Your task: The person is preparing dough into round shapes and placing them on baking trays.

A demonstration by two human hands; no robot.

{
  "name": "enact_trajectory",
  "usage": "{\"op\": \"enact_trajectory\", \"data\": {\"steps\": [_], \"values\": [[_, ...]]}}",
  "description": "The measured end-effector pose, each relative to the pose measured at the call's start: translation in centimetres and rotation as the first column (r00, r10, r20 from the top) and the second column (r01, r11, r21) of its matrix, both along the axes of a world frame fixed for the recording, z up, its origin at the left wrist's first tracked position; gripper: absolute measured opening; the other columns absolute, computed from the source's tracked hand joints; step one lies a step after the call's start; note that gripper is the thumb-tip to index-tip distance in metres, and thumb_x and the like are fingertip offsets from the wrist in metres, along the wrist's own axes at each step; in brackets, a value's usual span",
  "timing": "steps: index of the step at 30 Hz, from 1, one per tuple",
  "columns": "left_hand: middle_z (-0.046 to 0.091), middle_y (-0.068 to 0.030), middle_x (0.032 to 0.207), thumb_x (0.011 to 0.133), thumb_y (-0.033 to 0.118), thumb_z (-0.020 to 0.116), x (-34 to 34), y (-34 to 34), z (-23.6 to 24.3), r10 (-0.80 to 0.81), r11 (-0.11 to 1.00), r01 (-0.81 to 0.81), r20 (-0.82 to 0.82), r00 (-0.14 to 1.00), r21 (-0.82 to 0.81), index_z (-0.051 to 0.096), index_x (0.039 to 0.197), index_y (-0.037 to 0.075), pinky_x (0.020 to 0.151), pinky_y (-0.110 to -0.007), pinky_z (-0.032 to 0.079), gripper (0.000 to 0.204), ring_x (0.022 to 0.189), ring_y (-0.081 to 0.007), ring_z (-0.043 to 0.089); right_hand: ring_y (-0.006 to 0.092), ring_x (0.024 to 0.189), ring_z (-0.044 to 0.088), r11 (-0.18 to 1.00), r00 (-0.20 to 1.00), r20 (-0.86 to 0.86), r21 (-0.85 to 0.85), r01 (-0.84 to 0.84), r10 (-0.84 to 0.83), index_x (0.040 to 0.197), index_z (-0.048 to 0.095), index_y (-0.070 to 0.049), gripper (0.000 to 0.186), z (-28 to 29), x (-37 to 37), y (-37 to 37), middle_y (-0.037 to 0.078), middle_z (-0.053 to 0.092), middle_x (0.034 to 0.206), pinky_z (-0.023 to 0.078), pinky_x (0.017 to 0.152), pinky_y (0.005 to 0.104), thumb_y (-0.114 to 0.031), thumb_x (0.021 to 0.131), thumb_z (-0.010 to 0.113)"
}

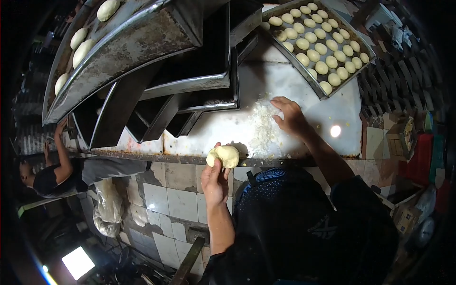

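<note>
My left hand (pixel 216 183) grips a piece of pale yellow dough (pixel 227 156) just off the table's front edge. The dough is folded or cupped, with the thumb pressed on its near side. Over the white tabletop (pixel 213 130), my right hand (pixel 289 115) reaches to a strip of white crumbly filling (pixel 262 126). Its fingers are bent at the strip's right side, thumb and fingertips apart. Whether a small pinch of the filling lies under the fingers, I cannot make out.
A tray of round dough balls (pixel 323 47) sits at the back right. Dark metal trays (pixel 185 80) are stacked crosswise at the left, the top one (pixel 128 52) holding several dough balls. Another person (pixel 61 171) is at the far left. Boxes (pixel 401 137) stand at the right.
</note>
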State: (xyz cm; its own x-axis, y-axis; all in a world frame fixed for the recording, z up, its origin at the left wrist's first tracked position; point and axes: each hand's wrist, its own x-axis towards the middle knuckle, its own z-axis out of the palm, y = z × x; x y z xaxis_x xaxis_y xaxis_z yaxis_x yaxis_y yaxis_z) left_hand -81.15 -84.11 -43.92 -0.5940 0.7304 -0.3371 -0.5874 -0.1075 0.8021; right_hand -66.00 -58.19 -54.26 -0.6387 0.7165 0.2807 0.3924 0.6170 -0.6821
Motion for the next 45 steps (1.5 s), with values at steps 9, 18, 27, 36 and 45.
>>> {"op": "enact_trajectory", "data": {"steps": [9, 18, 27, 36, 45], "values": [[0.054, -0.0242, 0.137, 0.102, 0.018, 0.05, 0.7, 0.6, -0.6, 0.013, 0.999, -0.011, 0.036, 0.999, -0.039, 0.041, 0.143, -0.009, 0.109, -0.039, 0.044, 0.05, 0.128, -0.0292, 0.053, 0.0362, 0.094, 0.063, 0.959, 0.957, 0.14, 0.084, -0.269, 0.256, 0.098, 0.068, 0.001, 0.022, 1.2, 0.2, 1.0, 0.019, 0.066, 0.099, 0.051, 0.086, 0.0436, -0.004, 0.076, 0.067], [0.056, -0.0185, 0.136, 0.104, 0.016, 0.048, 1.4, 3.7, 0.0, -0.034, 0.998, 0.03, 0.083, 0.996, 0.048, 0.04, 0.146, -0.003, 0.103, -0.033, 0.048, 0.047, 0.123, -0.0238, 0.057, 0.0355, 0.088, 0.061, 0.918, 0.9, 0.325, 0.171, -0.358, 0.291, 0.087, 0.065, 0.0, 0.012, 0.4, 0.8, 1.0, 0.017, 0.063, 0.086, 0.052, 0.082, 0.0414, -0.001, 0.078, 0.057], [0.061, -0.0134, 0.124, 0.102, 0.018, 0.053, 3.1, 3.7, -3.1, 0.093, 0.995, -0.102, 0.275, 0.957, 0.018, 0.053, 0.131, -0.005, 0.092, -0.032, 0.055, 0.037, 0.109, -0.0216, 0.063, 0.0222, 0.084, 0.071, 0.696, 0.936, -0.307, -0.634, -0.337, 0.173, 0.103, 0.074, 0.0, 0.019, 7.5, -0.3, -4.1, 0.017, 0.073, 0.095, 0.057, 0.077, 0.0327, -0.004, 0.085, 0.069], [0.059, -0.0108, 0.127, 0.105, 0.016, 0.047, 1.5, -0.7, -1.9, 0.133, 0.949, -0.223, 0.359, 0.924, 0.222, 0.053, 0.132, 0.0, 0.099, -0.032, 0.049, 0.033, 0.118, -0.0198, 0.058, 0.0326, 0.131, 0.05, 0.737, 0.766, 0.279, 0.225, -0.638, 0.579, 0.133, 0.052, 0.006, 0.052, 14.6, -3.7, -15.2, 0.021, 0.055, 0.138, 0.029, 0.113, 0.0589, -0.018, 0.088, 0.053], [0.051, -0.0177, 0.14, 0.105, 0.016, 0.041, 0.6, -12.9, 3.5, 0.334, 0.845, -0.345, 0.102, 0.937, 0.409, 0.036, 0.146, -0.004, 0.107, -0.04, 0.046, 0.045, 0.127, -0.0269, 0.053, 0.0259, 0.101, 0.067, 0.618, 0.761, -0.469, -0.452, -0.643, 0.448, 0.113, 0.07, 0.005, 0.024, 14.3, -7.5, -23.2, 0.019, 0.057, 0.132, 0.056, 0.087, 0.0381, -0.004, 0.092, 0.063]]}}
